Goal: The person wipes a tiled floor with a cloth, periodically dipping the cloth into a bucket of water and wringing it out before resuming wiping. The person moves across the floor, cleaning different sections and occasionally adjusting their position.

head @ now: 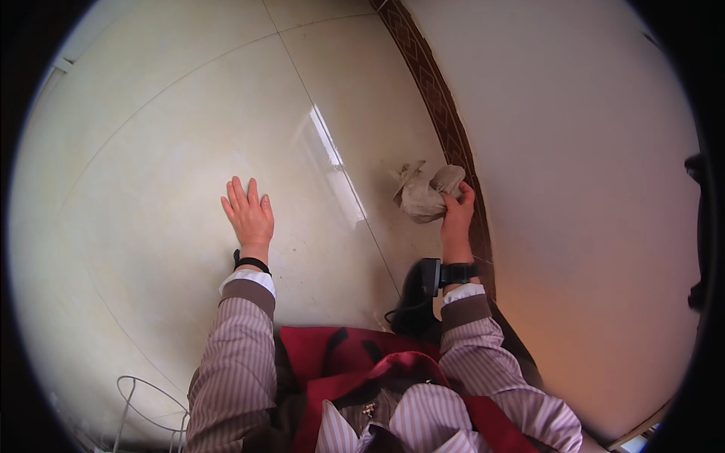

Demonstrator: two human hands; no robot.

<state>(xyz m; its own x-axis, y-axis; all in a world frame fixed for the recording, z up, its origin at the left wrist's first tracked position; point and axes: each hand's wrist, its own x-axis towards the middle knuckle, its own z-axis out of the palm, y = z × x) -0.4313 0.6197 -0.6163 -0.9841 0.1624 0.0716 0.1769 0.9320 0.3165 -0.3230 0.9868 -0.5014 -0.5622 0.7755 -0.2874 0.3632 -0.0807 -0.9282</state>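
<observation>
My left hand [249,214] is spread flat, palm down, over the pale glossy tile floor [170,141], with nothing in it. On the right, my right hand [460,212] pinches a crumpled beige cloth [422,195] between thumb and fingers. The cloth hangs loosely folded beside the dark brown patterned baseboard [436,107], partly over the floor. Part of the right palm is turned out of sight. A black device with a strap [444,276] sits on my right wrist, and a thin black band [251,262] circles the left.
A white wall [566,170] rises along the right. A wire metal stand [153,402] is at the lower left. Below the right wrist is a black shoe [413,300]. A red apron [362,345] covers my lap. Small specks lie on the floor near the middle.
</observation>
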